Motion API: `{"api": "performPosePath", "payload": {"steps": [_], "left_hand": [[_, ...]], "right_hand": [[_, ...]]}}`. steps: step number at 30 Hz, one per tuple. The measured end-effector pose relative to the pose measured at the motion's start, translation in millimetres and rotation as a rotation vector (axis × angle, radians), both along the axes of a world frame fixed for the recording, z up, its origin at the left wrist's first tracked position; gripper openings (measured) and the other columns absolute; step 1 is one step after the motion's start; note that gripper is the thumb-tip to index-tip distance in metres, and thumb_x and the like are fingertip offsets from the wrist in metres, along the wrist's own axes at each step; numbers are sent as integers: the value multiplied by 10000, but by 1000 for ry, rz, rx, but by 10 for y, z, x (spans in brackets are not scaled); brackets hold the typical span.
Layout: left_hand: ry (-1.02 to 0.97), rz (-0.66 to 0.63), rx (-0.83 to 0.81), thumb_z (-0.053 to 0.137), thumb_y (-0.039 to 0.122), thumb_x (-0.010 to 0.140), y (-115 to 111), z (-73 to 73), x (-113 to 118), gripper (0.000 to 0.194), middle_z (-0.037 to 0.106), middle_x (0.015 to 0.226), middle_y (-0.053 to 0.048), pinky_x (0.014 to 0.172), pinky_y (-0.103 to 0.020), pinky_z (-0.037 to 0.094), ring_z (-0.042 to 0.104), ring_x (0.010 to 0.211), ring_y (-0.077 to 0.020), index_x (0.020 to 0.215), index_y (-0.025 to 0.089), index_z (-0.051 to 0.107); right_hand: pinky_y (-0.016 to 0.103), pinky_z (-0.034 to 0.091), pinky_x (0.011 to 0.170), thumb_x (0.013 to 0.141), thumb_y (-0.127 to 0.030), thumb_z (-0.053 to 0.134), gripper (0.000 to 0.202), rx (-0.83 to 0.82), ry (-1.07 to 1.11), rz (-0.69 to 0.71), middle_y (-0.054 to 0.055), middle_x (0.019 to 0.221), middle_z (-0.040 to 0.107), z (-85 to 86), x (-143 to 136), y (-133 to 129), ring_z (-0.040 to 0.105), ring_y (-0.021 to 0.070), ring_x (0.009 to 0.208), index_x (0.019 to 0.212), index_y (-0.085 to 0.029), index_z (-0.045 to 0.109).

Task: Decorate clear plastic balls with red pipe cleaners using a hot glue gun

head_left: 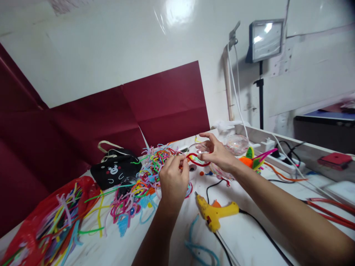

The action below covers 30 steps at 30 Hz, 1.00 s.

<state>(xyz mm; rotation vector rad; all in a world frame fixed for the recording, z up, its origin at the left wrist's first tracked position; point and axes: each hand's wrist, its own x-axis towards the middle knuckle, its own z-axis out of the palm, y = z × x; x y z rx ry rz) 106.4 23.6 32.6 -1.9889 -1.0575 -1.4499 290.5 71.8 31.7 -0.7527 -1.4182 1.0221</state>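
A red pipe cleaner (202, 163) is bent into a loop between my two hands. My left hand (174, 176) pinches its left end, fingers closed around it. The right side of the loop lies by the thumb of my right hand (217, 151), whose fingers are spread apart. Below the hands, a yellow glue gun (217, 213) rests on the white table (177, 240). Left of my left hand spreads a tangled heap of colourful pipe cleaners (151, 170). An orange and green fuzzy piece (247, 161) is beyond my right forearm.
A red plastic bag (24, 225) of pipe cleaners and a black drawstring bag (116, 171) stand at the left. Blue pipe cleaners (198, 245) lie near the front. At the right are a power strip (288, 164), cables and a lamp (267, 38).
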Motion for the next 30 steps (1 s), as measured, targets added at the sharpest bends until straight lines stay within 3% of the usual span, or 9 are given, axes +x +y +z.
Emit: {"api": "performPosePath", "payload": {"steps": [4, 10, 19, 23, 30], "left_hand": [[-76, -17, -56, 655, 123, 882, 0, -5, 15, 125, 775, 767, -13, 668, -281, 586, 726, 663, -170, 848, 220, 726], [-266, -65, -287, 683, 178, 847, -11, -2, 37, 73, 744, 668, 21, 618, -282, 569, 717, 603, -167, 814, 237, 709], [-632, -298, -619, 709, 246, 754, 8, 79, 80, 56, 693, 572, 14, 521, -254, 553, 695, 529, -161, 721, 214, 677], [-784, -398, -805, 800, 306, 676, 5, 118, 70, 200, 675, 569, 19, 474, -238, 545, 668, 496, -148, 726, 198, 639], [-988, -545, -960, 966, 352, 510, 15, 142, 51, 523, 682, 579, 43, 454, -205, 532, 628, 470, -113, 797, 199, 556]], "right_hand": [[513, 575, 987, 594, -278, 799, 778, 18, -16, 4, 37, 1050, 655, -16, -10, 7, 686, 277, 1070, 1298, -279, 468], [492, 567, 984, 588, -280, 774, 791, 21, -27, 7, 38, 1063, 649, -4, -15, -15, 680, 272, 1074, 1314, -278, 459], [517, 571, 1012, 587, -276, 798, 805, 23, -22, 48, 65, 1120, 668, -12, -9, -3, 681, 286, 1118, 1313, -279, 453], [513, 563, 1013, 583, -284, 786, 803, 21, -18, 53, 66, 1107, 654, -11, -6, -1, 674, 274, 1084, 1310, -269, 445], [530, 544, 1044, 585, -304, 801, 821, 22, -6, 76, 70, 1120, 652, -41, 5, 38, 675, 277, 1109, 1319, -268, 435]]}}
